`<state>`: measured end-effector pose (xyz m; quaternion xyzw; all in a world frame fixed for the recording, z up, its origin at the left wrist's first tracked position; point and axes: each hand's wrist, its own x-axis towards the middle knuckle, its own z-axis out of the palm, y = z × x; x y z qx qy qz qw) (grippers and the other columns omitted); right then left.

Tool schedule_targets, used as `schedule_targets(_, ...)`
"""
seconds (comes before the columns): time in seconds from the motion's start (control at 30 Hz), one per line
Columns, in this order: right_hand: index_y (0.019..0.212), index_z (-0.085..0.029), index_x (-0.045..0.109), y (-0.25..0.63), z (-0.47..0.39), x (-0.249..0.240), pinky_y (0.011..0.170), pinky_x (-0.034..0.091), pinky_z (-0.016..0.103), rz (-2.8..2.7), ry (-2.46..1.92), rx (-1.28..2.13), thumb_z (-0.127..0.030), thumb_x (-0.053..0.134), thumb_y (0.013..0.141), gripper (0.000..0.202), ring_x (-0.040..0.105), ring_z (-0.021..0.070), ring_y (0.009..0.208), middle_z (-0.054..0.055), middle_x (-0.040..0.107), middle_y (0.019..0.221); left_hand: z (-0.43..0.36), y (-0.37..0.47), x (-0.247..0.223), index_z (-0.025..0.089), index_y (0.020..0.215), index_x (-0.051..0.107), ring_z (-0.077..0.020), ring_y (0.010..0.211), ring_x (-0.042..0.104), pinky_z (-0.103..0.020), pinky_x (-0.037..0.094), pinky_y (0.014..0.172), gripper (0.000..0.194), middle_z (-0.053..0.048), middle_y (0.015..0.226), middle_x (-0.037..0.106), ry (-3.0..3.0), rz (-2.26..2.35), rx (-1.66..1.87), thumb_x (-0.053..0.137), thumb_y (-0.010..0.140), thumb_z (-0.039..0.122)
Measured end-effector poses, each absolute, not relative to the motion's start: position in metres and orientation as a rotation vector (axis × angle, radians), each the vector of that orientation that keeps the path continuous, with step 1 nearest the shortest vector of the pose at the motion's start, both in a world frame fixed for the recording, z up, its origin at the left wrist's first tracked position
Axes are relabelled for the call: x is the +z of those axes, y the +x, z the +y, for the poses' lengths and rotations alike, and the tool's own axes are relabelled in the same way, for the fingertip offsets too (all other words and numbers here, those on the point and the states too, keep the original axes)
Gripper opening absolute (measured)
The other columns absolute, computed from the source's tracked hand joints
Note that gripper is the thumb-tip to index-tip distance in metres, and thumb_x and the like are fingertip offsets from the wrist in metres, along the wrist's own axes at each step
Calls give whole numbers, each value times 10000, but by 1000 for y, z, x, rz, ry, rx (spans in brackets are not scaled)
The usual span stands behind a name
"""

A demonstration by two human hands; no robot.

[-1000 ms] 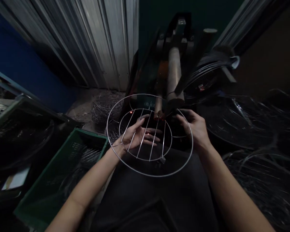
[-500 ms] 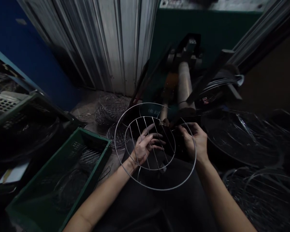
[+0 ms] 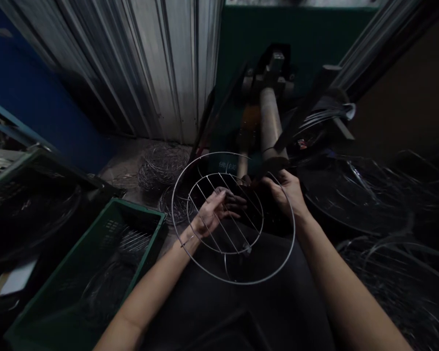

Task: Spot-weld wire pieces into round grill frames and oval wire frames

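Observation:
A round wire rack (image 3: 227, 252), with a wide outer ring and a smaller inner ring crossed by parallel bars, is held tilted before me. My left hand (image 3: 214, 212) reaches in from the left, its thumb and fingers closed about the rack's bars, other fingers stretched behind them. At the rack's right side, my right hand (image 3: 287, 192) is pinched, thumb and forefinger close to the tip of the machine's arm. What it pinches is too dark to make out. The outer ring passes across this hand. A thick metal cylinder (image 3: 270, 119) juts from the green machine (image 3: 230, 44) just above.
On the left stands a green crate (image 3: 69, 263) with wire grids inside. Tangled wire coils (image 3: 163, 168) lie on the floor by the corrugated metal wall (image 3: 175, 63). More wire rings (image 3: 384, 253) are heaped at the right, near a large dark round container (image 3: 354, 222).
The rack has turned somewhat; its bars slant more and the lower connecting wire sits further right. Both hands stay at the rack. The whole view has shifted slightly.

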<state>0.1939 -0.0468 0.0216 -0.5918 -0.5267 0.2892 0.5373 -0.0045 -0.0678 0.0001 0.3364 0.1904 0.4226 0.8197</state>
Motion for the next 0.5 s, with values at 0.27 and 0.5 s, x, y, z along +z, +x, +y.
schedule_targets(0.27,888,-197,663,221,-119,-2,752,529,362,-1077,-1645,642,-451,683,702,315,644,200,806,50,677,850,-77,9,-13,175,792,443,-119,707,556,-194,390,545,182,-97,953,670,767,575,1231,449,865,342)
schedule_targets(0.5,976,-206,630,222,-168,-9,638,557,311,-913,-1639,840,-527,607,768,383,656,187,744,61,669,863,-87,5,-20,171,777,438,-138,721,562,-219,420,556,183,-100,918,654,770,520,1190,463,854,336)
